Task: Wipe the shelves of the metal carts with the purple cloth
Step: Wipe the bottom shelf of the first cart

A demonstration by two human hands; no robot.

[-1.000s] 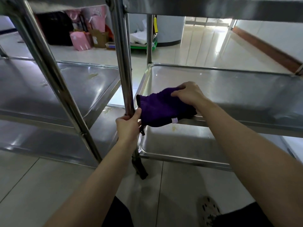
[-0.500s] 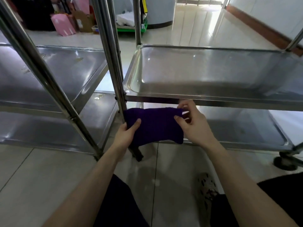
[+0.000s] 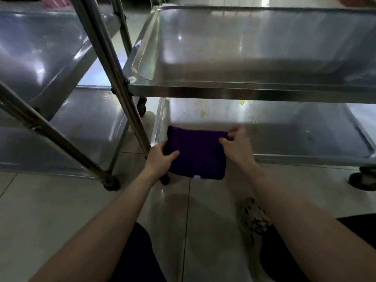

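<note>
The folded purple cloth (image 3: 198,154) is stretched between both hands at the near left corner of the right cart's bottom shelf (image 3: 305,137). My left hand (image 3: 160,158) pinches its left edge. Gripping its upper right corner is my right hand (image 3: 238,144), slightly blurred. The cloth's lower edge, with a small white tag, hangs over the shelf's front rim. Yellowish spots mark the far part of that shelf. The middle shelf (image 3: 244,53) sits directly above. A second metal cart (image 3: 50,58) stands to the left.
Cart posts (image 3: 114,78) cross diagonally just left of my left hand. A caster wheel (image 3: 364,180) sits at the right, another (image 3: 112,185) at the left cart's near leg. My patterned shoe (image 3: 254,220) rests on the tiled floor below the cloth.
The cloth came off the middle shelf and moved down to the bottom shelf. My left hand let go of the post and took the cloth's left edge. The view tilted downward.
</note>
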